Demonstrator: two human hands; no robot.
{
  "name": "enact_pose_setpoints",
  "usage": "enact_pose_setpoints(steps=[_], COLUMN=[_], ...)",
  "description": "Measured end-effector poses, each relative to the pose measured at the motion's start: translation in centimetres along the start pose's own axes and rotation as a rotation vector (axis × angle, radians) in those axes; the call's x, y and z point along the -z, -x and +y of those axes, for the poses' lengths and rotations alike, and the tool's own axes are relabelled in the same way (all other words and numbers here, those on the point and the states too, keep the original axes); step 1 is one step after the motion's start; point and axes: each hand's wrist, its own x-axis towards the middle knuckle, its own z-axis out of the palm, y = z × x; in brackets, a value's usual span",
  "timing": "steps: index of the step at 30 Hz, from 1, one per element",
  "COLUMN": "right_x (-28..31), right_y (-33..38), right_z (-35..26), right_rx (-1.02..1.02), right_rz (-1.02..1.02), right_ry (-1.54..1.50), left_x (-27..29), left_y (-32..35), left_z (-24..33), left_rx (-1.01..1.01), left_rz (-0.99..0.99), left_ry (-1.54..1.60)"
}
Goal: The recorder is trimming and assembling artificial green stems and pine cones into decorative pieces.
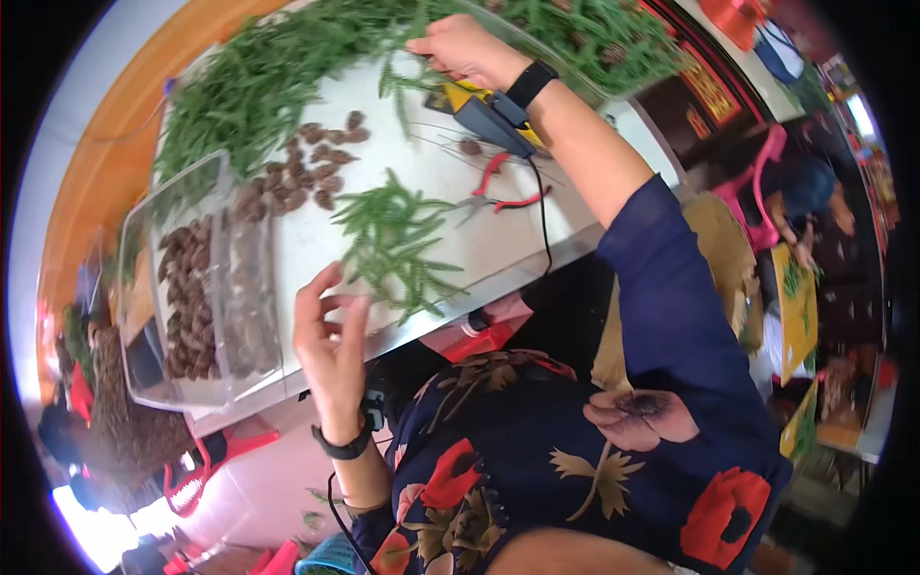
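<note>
My right hand (467, 50) is stretched to the far side of the white table, its fingers pinched on a green artificial sprig (398, 88) that hangs below them. Close to the table's front edge, my left hand (333, 335) holds nothing, thumb and fingers apart. It is beside a bunch of green sprigs (393, 240) lying on the tabletop. Under my right wrist lies a yellow and dark grey corded tool (489, 117). Red-handled pliers (494, 196) rest nearer me, next to thin wires and a single pine cone (470, 146).
Loose pine cones (307, 168) lie left of the bunch. A clear plastic box (134, 287) holds more cones at the left. Heaped greenery (249, 86) lines the far side. A black cord (546, 220) drops over the front edge. Another person (810, 192) works at far right.
</note>
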Motion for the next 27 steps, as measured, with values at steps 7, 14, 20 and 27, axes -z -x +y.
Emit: enact_pose_setpoints(steps=[7, 14, 20, 27], right_x=[9.0, 23.7, 25.8, 26.1], right_y=[13.5, 20.8, 17.9, 18.9], right_z=[-1.3, 8.0, 14.8, 13.7], right_rx=[0.155, -0.264, -0.448, -0.187], right_rz=[-0.155, 0.1, 0.259, 0.605], right_ry=[0.279, 0.371, 0.44, 0.771], left_x=[1.7, -0.6, -1.9, -0.6], left_y=[-0.1, -2.6, -2.4, -2.4], left_z=[-2.4, -0.9, 0.2, -0.9], left_rx=[0.025, 0.006, -0.011, -0.023], left_rz=[0.042, -0.073, -0.076, -0.047], left_ry=[-0.056, -0.128, -0.143, -0.149])
